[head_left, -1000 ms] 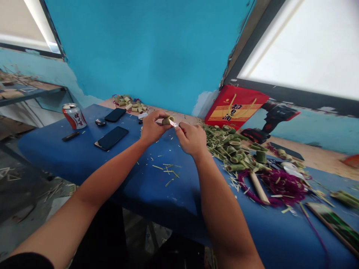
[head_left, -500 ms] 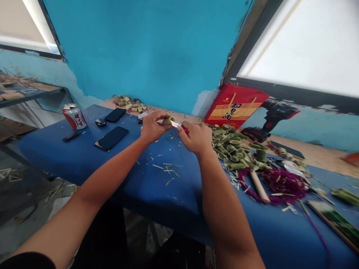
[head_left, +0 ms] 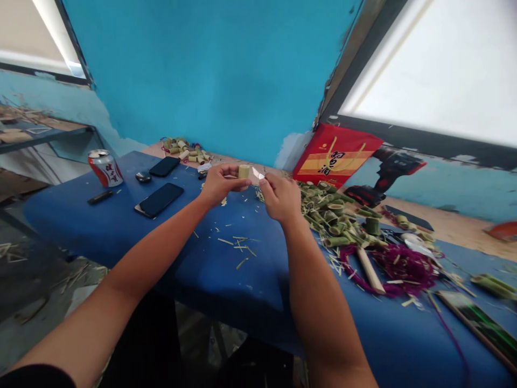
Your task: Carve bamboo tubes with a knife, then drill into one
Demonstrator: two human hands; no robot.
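Note:
Between the thumb and fingers of my left hand point(head_left: 221, 184) is a short bamboo tube point(head_left: 243, 172), held roughly upright above the table. My right hand point(head_left: 281, 196) is closed around a knife point(head_left: 257, 173); its handle is mostly hidden in the fist. The bright blade points left toward the tube, with a small gap between them. Thin bamboo shavings point(head_left: 240, 247) lie on the blue table point(head_left: 238, 291) below my hands. To the right of my right hand is a heap of green bamboo pieces point(head_left: 333, 210).
Two phones point(head_left: 159, 199), a mouse-like dark object point(head_left: 143, 177) and a drink can point(head_left: 105, 168) stand at left. Cut bamboo tubes point(head_left: 186, 150) lie by the wall. At right are a red bag point(head_left: 335, 156), a cordless drill point(head_left: 388, 172) and purple string point(head_left: 406, 269).
My left hand has turned the bamboo tube from lying sideways to roughly upright. The knife blade has come away from the tube's open end.

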